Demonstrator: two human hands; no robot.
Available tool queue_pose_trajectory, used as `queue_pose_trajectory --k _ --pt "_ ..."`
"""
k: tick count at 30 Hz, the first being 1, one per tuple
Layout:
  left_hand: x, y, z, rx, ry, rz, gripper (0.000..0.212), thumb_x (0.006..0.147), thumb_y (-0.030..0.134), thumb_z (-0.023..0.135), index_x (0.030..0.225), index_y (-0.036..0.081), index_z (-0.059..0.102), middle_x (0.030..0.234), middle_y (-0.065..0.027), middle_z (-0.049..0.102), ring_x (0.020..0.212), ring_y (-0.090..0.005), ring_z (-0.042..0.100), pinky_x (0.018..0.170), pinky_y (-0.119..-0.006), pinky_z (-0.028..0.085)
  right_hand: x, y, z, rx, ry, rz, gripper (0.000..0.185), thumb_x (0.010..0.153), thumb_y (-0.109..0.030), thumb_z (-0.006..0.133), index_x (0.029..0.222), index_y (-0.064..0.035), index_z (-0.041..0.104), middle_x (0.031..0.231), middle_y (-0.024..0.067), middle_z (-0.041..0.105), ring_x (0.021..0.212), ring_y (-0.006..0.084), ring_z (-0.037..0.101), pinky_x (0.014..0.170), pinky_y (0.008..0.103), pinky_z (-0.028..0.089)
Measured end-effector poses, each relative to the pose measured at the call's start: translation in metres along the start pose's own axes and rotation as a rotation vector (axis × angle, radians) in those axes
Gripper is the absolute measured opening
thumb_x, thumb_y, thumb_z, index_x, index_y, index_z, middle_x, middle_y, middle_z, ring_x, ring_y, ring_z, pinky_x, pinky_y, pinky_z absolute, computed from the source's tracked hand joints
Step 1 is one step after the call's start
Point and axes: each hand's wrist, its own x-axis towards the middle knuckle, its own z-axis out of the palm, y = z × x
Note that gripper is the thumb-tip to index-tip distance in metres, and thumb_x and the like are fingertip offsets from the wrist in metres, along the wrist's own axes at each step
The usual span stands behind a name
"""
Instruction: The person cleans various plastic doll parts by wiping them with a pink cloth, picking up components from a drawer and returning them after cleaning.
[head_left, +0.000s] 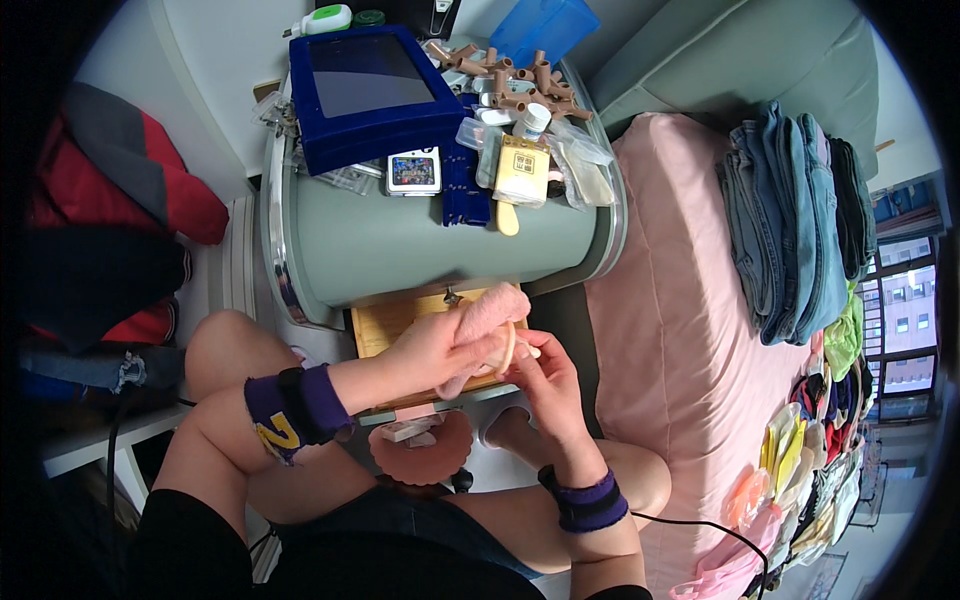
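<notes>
My left hand (442, 345) grips a fuzzy pink item (491, 311), perhaps a headband or folded fabric, above an open wooden drawer (375, 322). A thin pale band or ring (509, 349) stands up between the two hands. My right hand (551, 375) pinches a small pale piece (531, 350) between thumb and fingers, close beside the band. What exactly that small piece is cannot be told. Purple and black straps wrap both forearms. Below the drawer, a pink scalloped tray (420, 457) holds small plastic-wrapped things.
On the green nightstand (435, 247) stand a blue velvet box (375, 131), brown tubes (540, 82), a white bottle (534, 120) and a yellow packet (523, 169). Folded jeans (787, 225) lie on the pink-covered bed (660, 300) at right. Red and dark clothes (127, 165) are at left.
</notes>
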Motion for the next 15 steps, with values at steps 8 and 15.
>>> queue_pose_trajectory --k 8,15 --pt "0.006 -0.013 0.002 -0.232 -0.029 0.224 0.049 0.097 0.028 0.055 0.140 0.007 0.044 0.128 -0.0131 0.051 0.120 -0.0217 0.049 0.101 -0.032 0.038 0.003 0.002 -0.007 -0.084 0.016 -0.220 0.029 0.091 -0.005 0.063 0.118 0.0013 0.053 0.110 0.0076 0.061 0.099 0.0138 0.061 0.084 0.0279 0.053" --pt "0.008 -0.002 -0.022 0.020 -0.249 0.115 0.095 0.074 0.019 0.080 0.150 0.008 0.024 0.128 -0.0146 0.054 0.116 -0.0242 0.055 0.099 -0.034 0.043 -0.006 -0.010 0.004 -0.191 -0.067 -0.269 0.036 0.084 0.004 0.066 0.119 0.0012 0.057 0.104 0.0052 0.059 0.103 0.0151 0.060 0.089 0.0287 0.052"
